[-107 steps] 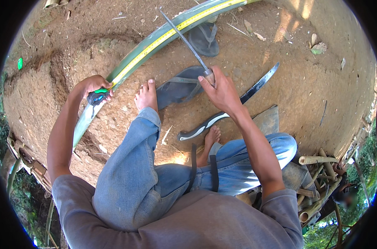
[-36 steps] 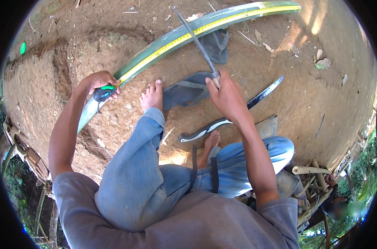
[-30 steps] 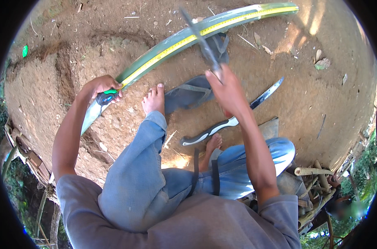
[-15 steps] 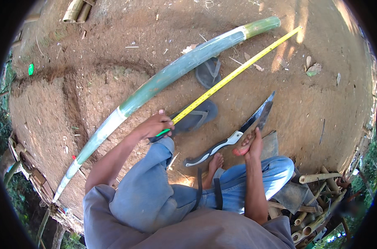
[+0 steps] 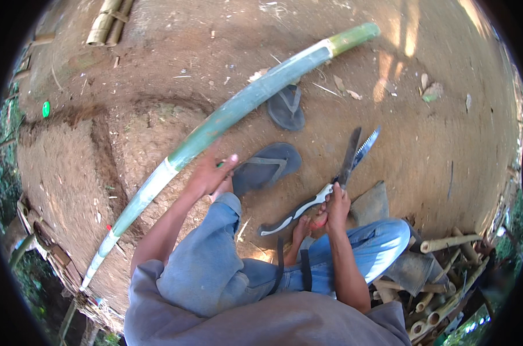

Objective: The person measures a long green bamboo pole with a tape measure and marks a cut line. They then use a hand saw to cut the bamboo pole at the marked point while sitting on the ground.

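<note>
A long green bamboo pole [image 5: 238, 106] lies slantwise across the dirt, its far end to the upper right. My left hand [image 5: 205, 175] is next to the pole and slightly blurred. It is closed round a tape measure [image 5: 220, 165], of which only a small green bit shows. My right hand [image 5: 337, 207] grips a knife [image 5: 350, 157] by its red handle, the dark blade pointing away from me. Close beside the knife, a folding saw [image 5: 299, 211] with a black and white handle lies on the ground, its toothed blade partly behind the knife.
Two dark flip-flops [image 5: 273, 167] lie between the pole and the saw. Cut bamboo pieces [image 5: 446, 305] are heaped at the lower right. More bamboo lengths [image 5: 107, 23] rest at the far left. A small green object [image 5: 46, 109] sits on the dirt at left.
The yellow tape that stretched alongside the pole is no longer out. My left hand has shifted slightly toward the pole. My right hand has moved left with the knife, the blade now more upright.
</note>
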Motion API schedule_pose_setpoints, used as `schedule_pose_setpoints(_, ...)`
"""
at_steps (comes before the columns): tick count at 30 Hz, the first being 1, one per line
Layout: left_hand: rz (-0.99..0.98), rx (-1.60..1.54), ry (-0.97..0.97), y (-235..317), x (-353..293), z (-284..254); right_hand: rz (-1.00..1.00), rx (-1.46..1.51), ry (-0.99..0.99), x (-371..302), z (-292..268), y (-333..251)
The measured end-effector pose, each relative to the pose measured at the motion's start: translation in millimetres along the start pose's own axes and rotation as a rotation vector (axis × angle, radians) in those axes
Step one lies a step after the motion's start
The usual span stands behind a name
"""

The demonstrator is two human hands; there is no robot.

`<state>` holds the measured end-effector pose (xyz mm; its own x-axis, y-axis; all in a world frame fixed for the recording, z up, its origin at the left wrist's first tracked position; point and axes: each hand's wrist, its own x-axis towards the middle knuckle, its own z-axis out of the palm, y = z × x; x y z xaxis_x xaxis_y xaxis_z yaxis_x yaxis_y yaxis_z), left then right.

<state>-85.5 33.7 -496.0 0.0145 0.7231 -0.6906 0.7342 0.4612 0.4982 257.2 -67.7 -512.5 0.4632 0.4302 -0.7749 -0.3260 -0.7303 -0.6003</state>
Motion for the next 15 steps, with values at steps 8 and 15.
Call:
schedule_pose_setpoints(8, -0.034, 0.393, 0.395, -85, -18, -23, -0.537, -0.723, 0.05, 63, 56, 12)
schedule_pose_setpoints(15, -0.407, 0.3, 0.411, -81, 26, 138, -0.613, -0.748, 0.432, 54, 19, 74)
